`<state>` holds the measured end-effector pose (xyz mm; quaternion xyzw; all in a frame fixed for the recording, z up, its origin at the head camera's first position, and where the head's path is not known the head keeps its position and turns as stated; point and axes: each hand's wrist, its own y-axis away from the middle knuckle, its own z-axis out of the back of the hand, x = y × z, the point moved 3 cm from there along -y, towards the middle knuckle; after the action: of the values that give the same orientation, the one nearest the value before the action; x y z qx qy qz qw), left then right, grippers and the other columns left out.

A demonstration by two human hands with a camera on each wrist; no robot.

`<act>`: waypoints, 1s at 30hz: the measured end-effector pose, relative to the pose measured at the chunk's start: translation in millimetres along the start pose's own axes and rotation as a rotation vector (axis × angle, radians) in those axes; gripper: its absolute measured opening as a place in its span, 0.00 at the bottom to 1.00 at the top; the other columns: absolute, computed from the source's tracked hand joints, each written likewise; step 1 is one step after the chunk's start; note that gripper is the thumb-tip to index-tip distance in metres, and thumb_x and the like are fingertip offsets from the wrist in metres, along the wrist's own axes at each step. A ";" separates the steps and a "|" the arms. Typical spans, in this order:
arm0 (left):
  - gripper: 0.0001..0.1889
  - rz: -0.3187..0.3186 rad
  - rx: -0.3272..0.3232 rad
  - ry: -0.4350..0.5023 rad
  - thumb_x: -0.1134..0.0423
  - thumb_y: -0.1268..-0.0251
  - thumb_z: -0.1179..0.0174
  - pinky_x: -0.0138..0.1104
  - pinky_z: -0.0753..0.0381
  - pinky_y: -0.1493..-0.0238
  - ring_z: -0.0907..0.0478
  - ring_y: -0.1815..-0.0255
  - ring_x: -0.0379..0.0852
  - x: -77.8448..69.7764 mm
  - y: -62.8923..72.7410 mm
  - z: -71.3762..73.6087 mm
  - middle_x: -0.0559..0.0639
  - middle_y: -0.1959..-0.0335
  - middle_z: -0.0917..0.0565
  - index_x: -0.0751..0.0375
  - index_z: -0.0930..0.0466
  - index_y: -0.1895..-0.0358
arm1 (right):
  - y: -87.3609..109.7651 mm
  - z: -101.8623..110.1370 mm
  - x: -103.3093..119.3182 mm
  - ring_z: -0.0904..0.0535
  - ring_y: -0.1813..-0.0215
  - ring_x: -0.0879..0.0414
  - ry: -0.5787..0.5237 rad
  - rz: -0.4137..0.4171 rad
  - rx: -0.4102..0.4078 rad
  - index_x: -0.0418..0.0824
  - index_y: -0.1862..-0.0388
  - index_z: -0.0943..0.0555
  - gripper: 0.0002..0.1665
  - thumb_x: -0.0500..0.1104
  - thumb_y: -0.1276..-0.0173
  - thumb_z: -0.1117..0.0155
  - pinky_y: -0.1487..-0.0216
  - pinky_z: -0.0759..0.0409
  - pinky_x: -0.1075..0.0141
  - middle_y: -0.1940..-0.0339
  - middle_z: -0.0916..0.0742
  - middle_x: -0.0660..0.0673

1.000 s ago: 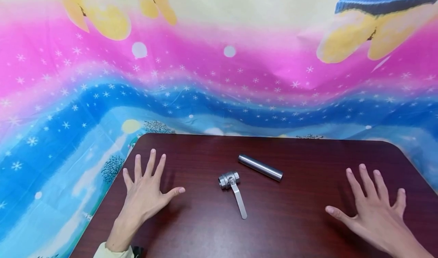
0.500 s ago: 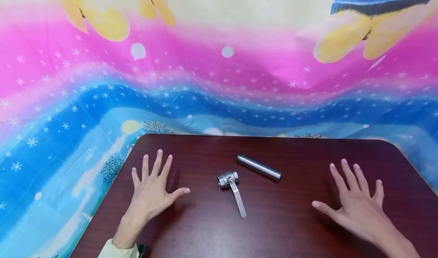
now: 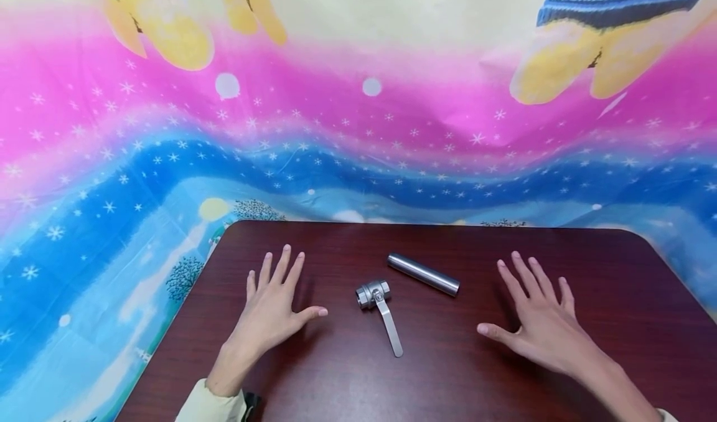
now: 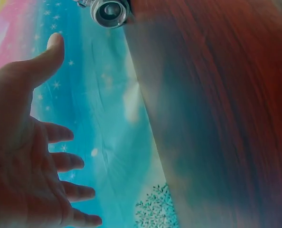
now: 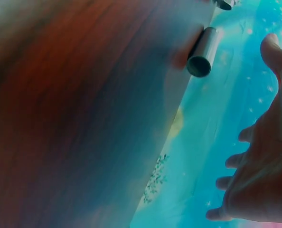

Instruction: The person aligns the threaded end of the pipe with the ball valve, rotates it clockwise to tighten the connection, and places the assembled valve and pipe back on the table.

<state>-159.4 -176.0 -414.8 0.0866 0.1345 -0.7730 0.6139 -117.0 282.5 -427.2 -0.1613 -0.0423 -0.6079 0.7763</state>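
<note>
Near the middle of the table lies a metal ball valve (image 3: 373, 294) with a long flat lever handle (image 3: 390, 328) that points toward the near side. Behind it and to the right, a short steel tube (image 3: 423, 274) rests at a slant. My left hand (image 3: 269, 313) hovers left of the valve with fingers spread, touching neither object. To the right of the tube, my right hand (image 3: 540, 322) is held the same way, fingers straight and thumb out. In the left wrist view the valve's round open end (image 4: 109, 12) shows; the right wrist view catches the tube's hollow end (image 5: 199, 66).
A dark reddish-brown table (image 3: 437, 384) with rounded far corners carries both metal parts. Directly behind and along its left side hangs a printed cloth (image 3: 313, 111) in pink and blue with snowflakes.
Both hands have moved inward over the table, the left one rightward and the right one leftward, toward the metal parts. The valve and tube have stayed in place.
</note>
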 end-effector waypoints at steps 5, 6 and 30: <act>0.58 -0.021 0.038 0.041 0.36 0.39 0.26 0.78 0.55 0.21 0.57 0.11 0.75 -8.1 -4.7 -4.2 0.63 0.10 0.49 0.54 0.47 0.12 | -12.8 -4.7 6.8 0.60 0.10 0.32 -0.030 0.015 0.044 0.47 0.08 0.54 0.74 0.75 0.39 0.26 0.25 0.59 0.17 0.08 0.50 0.37; 0.58 -0.028 0.046 0.047 0.36 0.38 0.26 0.78 0.55 0.21 0.56 0.12 0.75 -9.5 -5.7 -5.6 0.63 0.10 0.49 0.55 0.46 0.12 | -15.2 -5.6 7.7 0.59 0.10 0.32 -0.035 0.016 0.053 0.47 0.08 0.54 0.74 0.74 0.39 0.26 0.26 0.58 0.17 0.08 0.50 0.37; 0.37 -0.217 0.064 0.232 0.52 0.38 0.21 0.53 0.21 0.27 0.21 0.26 0.61 -46.3 -40.8 -28.2 0.62 0.27 0.20 0.64 0.21 0.27 | -66.0 -26.3 27.7 0.31 0.21 0.30 -0.238 0.062 0.157 0.41 0.15 0.36 0.58 0.65 0.35 0.22 0.30 0.26 0.30 0.18 0.29 0.33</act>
<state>-189.2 -115.7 -423.6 0.1798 0.1884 -0.8236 0.5039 -176.4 235.0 -431.7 -0.1725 -0.1766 -0.5549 0.7945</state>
